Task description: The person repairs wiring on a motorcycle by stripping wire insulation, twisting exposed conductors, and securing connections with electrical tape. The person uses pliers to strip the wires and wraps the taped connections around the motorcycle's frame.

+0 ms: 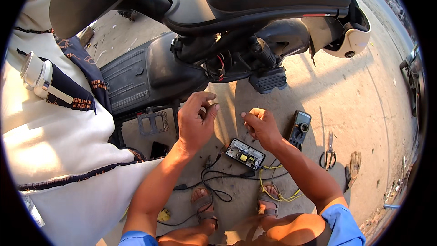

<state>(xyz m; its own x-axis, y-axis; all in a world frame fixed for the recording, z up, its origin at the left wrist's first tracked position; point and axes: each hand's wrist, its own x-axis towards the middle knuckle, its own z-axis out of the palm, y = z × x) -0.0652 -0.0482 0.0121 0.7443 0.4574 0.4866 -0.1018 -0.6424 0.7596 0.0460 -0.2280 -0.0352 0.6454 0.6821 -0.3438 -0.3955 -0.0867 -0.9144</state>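
My left hand [196,120] is raised beside the scooter's lower body, thumb and index finger apart and the other fingers bent; nothing shows in it. To its right, my right hand [263,128] has its fingers curled in and the thumb pressed toward them. Whatever it may pinch is too small to see. Below and between the hands, a circuit board in an open dark case [245,153] lies on the ground, joined to black cables [207,176]. Beyond the hands, the scooter [177,64] shows red wires [221,61] in an exposed gap under its seat.
By my right forearm lie a multimeter [300,125], yellow wires [282,197], scissors [329,152] and a worn glove [354,166]. A pedal [154,122] juts out left of my left hand. A white padded cover [59,141] fills the left side; a white helmet [353,41] hangs far right.
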